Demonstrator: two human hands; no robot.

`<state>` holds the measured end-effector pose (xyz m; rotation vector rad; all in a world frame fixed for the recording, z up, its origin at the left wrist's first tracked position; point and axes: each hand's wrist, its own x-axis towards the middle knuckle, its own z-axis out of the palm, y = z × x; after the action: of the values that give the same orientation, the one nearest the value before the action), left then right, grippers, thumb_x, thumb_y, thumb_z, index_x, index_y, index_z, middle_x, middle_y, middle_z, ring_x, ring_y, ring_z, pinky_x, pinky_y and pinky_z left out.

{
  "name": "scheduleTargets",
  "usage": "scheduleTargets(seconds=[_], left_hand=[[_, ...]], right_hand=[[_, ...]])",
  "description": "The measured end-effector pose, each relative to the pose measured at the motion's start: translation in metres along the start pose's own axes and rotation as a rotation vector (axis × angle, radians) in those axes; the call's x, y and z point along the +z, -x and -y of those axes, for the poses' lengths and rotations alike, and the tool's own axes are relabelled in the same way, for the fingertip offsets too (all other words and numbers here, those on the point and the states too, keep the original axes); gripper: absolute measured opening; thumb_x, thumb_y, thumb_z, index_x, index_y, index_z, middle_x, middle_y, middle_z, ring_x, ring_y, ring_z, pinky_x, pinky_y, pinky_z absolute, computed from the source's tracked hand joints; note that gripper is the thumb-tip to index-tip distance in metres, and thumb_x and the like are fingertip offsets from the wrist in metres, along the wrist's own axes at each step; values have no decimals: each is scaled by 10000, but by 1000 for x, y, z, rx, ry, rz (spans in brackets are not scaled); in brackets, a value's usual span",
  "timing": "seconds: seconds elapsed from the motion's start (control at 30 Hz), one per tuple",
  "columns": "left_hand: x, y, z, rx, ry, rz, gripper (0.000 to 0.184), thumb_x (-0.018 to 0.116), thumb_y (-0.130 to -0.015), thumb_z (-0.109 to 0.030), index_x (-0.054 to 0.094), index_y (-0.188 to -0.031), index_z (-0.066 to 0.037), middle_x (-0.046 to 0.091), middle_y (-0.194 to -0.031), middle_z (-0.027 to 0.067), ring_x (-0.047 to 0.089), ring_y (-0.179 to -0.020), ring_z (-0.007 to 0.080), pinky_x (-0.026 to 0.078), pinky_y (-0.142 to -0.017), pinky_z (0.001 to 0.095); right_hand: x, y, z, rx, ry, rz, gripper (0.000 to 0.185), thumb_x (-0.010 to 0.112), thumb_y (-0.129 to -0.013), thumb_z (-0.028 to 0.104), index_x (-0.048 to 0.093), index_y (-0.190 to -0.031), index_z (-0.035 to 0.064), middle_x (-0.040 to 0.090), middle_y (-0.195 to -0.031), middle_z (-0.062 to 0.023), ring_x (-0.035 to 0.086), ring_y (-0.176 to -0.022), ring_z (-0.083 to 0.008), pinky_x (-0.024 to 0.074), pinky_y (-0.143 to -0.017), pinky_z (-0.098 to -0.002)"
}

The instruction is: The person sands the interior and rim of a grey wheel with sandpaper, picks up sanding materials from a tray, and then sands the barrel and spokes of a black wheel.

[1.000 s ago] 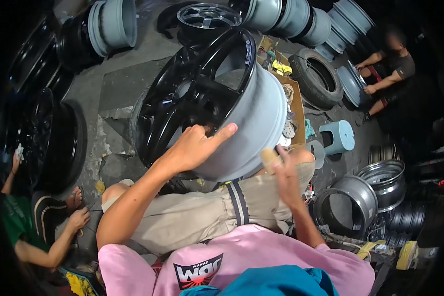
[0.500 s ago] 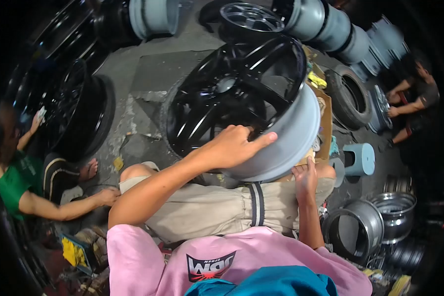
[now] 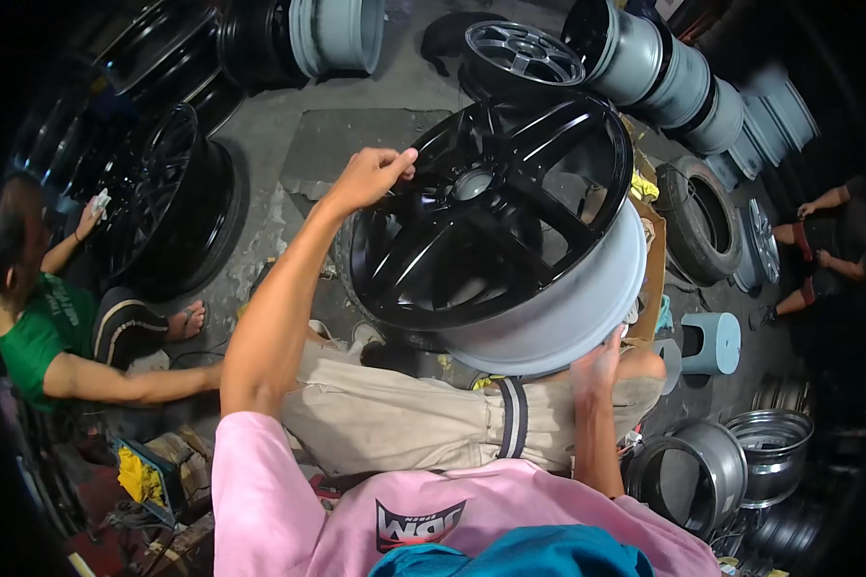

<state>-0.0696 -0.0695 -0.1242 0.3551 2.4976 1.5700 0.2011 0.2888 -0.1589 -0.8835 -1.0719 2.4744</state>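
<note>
A black spoked car wheel rim (image 3: 423, 245) with a grey barrel leans tilted over my lap, its spoked face up. My left hand (image 3: 370, 178) is at the rim's upper left edge. Its fingers are curled, with the thumb along the edge; whatever they hold, if anything, is hidden. My right hand (image 3: 598, 363) grips the barrel's lower edge near my knee, fingers partly hidden by the wheel.
A person in a green shirt (image 3: 63, 327) sits at left beside another black wheel (image 3: 159, 207). At right are a tyre (image 3: 698, 221), a light blue stool (image 3: 712, 343), bare rims (image 3: 688, 481) and another person's arm (image 3: 827, 202). Grey rims (image 3: 630, 58) line the back.
My left hand has moved from the wheel's near edge up to its upper left edge. My right hand stays at the barrel's lower edge. The view has shifted slightly.
</note>
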Motion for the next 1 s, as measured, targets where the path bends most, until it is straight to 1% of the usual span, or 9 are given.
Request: scheduleTargets(seconds=[0.2,0.23,0.4,0.5,0.67,0.77,0.87,0.97,1.0], left_hand=[[48,-45,80,-135,-395,197,828,424,-971,-730,771,-1053,17,735,-1084,272,678,-1104,442,499,-995,490],[56,-48,87,-184,-431,245,857,353,-990,-728,751,-1135,16,695,-1196,298,622,-1207,467,468,-1046,517],[69,-68,119,-192,-460,314,826,280,-1021,-661,705,-1238,13,616,-1333,316,551,-1305,466,418,-1103,522],[66,-63,120,-205,-445,326,786,299,-1024,-618,698,-1239,24,620,-1329,314,552,-1302,469,420,-1102,522],[65,-63,109,-259,-467,358,782,313,-1014,-611,697,-1227,36,611,-1331,323,554,-1295,475,425,-1092,528],[63,-67,103,-291,-423,376,776,348,-979,-620,719,-1201,24,640,-1311,297,583,-1272,452,434,-1070,513],[66,-72,105,-319,-399,367,770,371,-943,-621,735,-1184,13,664,-1302,265,606,-1254,423,438,-1048,498],[66,-74,110,-306,-397,371,800,328,-963,-622,711,-1219,32,631,-1342,289,576,-1294,430,426,-1068,497],[68,-75,111,-300,-398,364,800,328,-963,-622,711,-1219,32,631,-1342,289,576,-1294,430,426,-1068,497]], right_hand=[[2,1,-1,-73,105,16,620,310,-1132,441,275,-1594,28,343,-1642,-118,375,-1485,-264,295,-1249,-427],[1,1,-1,-62,112,30,624,307,-1132,445,274,-1594,26,340,-1645,-114,373,-1487,-261,291,-1251,-423],[12,2,1,-44,152,8,644,310,-1129,462,265,-1599,23,305,-1662,-125,348,-1503,-260,280,-1251,-409],[-2,0,-7,-148,241,7,637,332,-1131,444,310,-1557,-29,408,-1581,-146,429,-1429,-246,334,-1212,-387],[-23,47,-26,-176,903,-30,558,349,-1136,405,522,-1375,-69,610,-1316,-125,585,-1176,-207,415,-1094,-358],[-13,72,-55,-107,645,7,546,357,-1138,387,590,-1271,-88,662,-1194,-117,603,-1100,-191,445,-1023,-328],[-42,59,-68,-114,811,150,566,315,-1141,412,582,-1292,-64,639,-1251,-126,619,-1127,-199,518,-969,-327],[-54,49,-75,-65,840,203,637,314,-1139,431,571,-1283,-133,663,-1226,-175,638,-1124,-228,530,-982,-360],[-51,50,-77,-75,805,173,526,336,-1137,428,527,-1085,-59,571,-1046,-105,546,-969,-183,513,-911,-326]])
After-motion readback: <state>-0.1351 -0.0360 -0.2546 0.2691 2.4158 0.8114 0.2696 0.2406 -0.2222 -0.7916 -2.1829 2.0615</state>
